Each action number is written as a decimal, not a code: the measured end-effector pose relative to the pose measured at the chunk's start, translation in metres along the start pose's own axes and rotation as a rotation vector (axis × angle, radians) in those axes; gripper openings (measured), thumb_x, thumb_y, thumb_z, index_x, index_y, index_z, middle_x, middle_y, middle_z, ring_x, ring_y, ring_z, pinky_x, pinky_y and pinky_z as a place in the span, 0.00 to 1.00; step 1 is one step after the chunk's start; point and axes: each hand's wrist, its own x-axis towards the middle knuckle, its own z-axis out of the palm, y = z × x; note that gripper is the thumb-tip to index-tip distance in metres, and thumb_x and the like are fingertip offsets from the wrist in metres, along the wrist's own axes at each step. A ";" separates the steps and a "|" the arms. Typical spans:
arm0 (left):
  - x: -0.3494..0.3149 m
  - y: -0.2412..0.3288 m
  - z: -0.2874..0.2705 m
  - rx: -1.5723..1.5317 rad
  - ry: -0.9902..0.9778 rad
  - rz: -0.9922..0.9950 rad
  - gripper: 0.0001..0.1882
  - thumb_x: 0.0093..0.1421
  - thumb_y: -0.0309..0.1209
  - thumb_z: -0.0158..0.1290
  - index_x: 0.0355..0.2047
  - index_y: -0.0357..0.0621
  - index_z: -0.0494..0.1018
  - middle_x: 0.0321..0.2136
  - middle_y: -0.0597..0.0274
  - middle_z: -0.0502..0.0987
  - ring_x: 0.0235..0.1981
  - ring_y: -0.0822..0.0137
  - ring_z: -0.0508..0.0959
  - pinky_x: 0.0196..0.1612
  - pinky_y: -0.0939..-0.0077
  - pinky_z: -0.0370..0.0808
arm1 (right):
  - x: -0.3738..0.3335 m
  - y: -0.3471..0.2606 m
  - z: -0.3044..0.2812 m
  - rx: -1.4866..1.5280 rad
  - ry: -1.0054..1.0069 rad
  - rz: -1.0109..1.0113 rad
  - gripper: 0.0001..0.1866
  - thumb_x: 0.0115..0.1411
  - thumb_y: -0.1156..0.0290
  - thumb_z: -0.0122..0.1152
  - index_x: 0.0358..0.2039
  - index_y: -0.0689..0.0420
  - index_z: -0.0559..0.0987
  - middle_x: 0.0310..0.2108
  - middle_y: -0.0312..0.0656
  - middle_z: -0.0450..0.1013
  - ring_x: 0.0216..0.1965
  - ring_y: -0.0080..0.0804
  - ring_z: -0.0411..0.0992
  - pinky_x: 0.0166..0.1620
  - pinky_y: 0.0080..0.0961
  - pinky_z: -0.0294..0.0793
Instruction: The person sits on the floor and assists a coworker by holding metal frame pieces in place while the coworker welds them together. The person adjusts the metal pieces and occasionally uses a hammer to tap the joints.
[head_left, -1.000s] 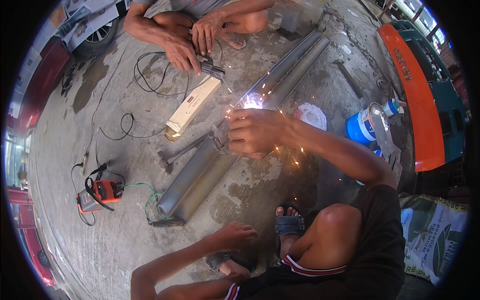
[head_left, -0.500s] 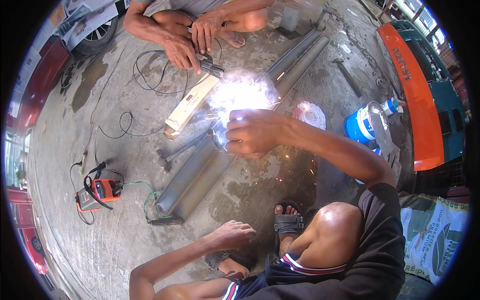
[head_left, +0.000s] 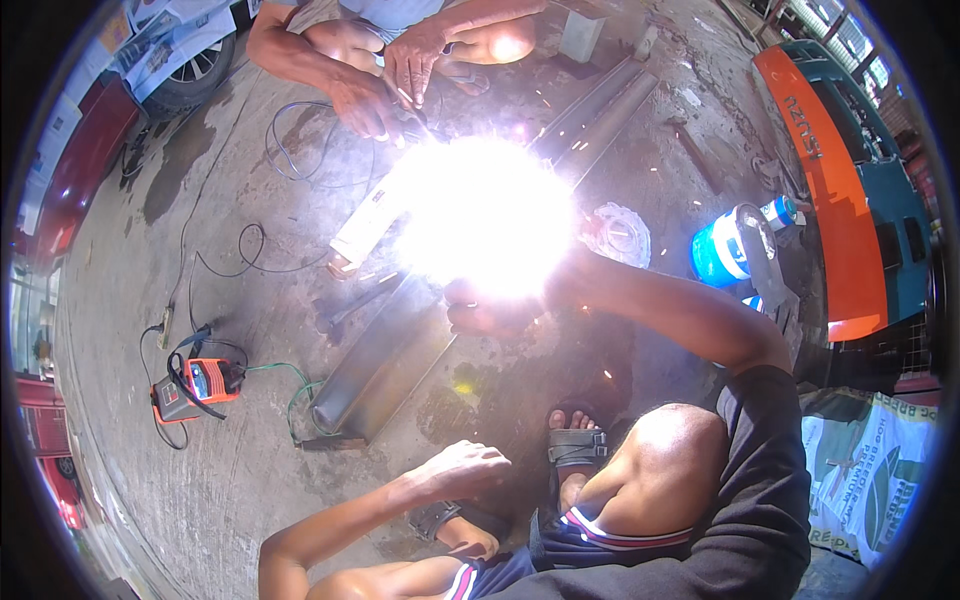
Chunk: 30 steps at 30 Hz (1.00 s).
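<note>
A white welding glare (head_left: 485,215) covers the middle of the steel pipes (head_left: 385,350), which lie side by side on the concrete. My right hand (head_left: 495,312) reaches into the edge of this glare, just above the pipes. Its fingers are curled closed; what they hold is washed out by the light. Bent and together, the fingers of my left hand (head_left: 462,468) hang in front of my legs, with nothing visible in them. Across from me, a crouching person's hand (head_left: 362,105) is at the glare's far left edge, beside a long cardboard box (head_left: 360,235).
An orange welding machine (head_left: 205,385) with cables sits at the left. A hammer (head_left: 340,312) lies beside the pipes. To the right are a clear plastic piece (head_left: 617,235), a blue paint can (head_left: 720,250), an orange vehicle panel (head_left: 830,200) and a printed sack (head_left: 870,475).
The glare has grown much larger and brighter, hiding most of my right hand and part of the box. Sparks now fly to the upper right. My left hand stays where it was.
</note>
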 end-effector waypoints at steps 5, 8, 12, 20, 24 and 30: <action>0.001 -0.005 0.008 -0.004 -0.024 -0.012 0.25 0.58 0.34 0.62 0.56 0.49 0.70 0.50 0.60 0.77 0.53 0.58 0.78 0.55 0.61 0.72 | 0.003 -0.003 -0.004 0.016 0.018 -0.017 0.11 0.44 0.62 0.62 0.14 0.50 0.70 0.16 0.30 0.66 0.24 0.29 0.72 0.36 0.30 0.70; 0.001 -0.006 0.008 -0.007 -0.003 0.004 0.22 0.61 0.36 0.59 0.55 0.50 0.71 0.49 0.60 0.77 0.52 0.58 0.78 0.55 0.60 0.72 | 0.001 -0.003 -0.004 -0.002 0.000 -0.016 0.11 0.43 0.62 0.62 0.14 0.50 0.70 0.15 0.30 0.65 0.24 0.28 0.72 0.36 0.30 0.70; 0.004 -0.002 0.004 -0.023 0.002 0.002 0.18 0.65 0.38 0.56 0.53 0.50 0.73 0.47 0.59 0.78 0.51 0.57 0.78 0.54 0.59 0.73 | -0.004 -0.005 0.000 0.021 -0.003 -0.005 0.10 0.45 0.62 0.62 0.16 0.50 0.72 0.16 0.30 0.67 0.25 0.29 0.72 0.39 0.31 0.71; 0.006 -0.003 0.006 -0.016 0.006 0.025 0.20 0.61 0.36 0.59 0.53 0.50 0.72 0.47 0.60 0.77 0.51 0.57 0.79 0.53 0.61 0.73 | -0.003 -0.003 -0.012 0.039 -0.112 -0.003 0.10 0.48 0.62 0.62 0.17 0.51 0.73 0.18 0.31 0.68 0.27 0.30 0.73 0.41 0.32 0.72; 0.002 -0.004 0.007 0.005 0.012 0.009 0.20 0.60 0.35 0.59 0.53 0.50 0.71 0.47 0.59 0.77 0.51 0.57 0.79 0.53 0.61 0.74 | 0.002 -0.004 -0.014 0.029 -0.054 -0.005 0.10 0.50 0.64 0.61 0.16 0.51 0.72 0.18 0.31 0.68 0.27 0.30 0.73 0.39 0.30 0.71; 0.003 -0.009 0.011 -0.129 0.050 0.011 0.16 0.65 0.36 0.56 0.51 0.49 0.74 0.44 0.56 0.78 0.46 0.52 0.78 0.51 0.56 0.72 | -0.002 -0.003 -0.009 0.119 -0.026 0.004 0.10 0.43 0.64 0.61 0.16 0.51 0.70 0.19 0.31 0.65 0.27 0.28 0.69 0.36 0.29 0.67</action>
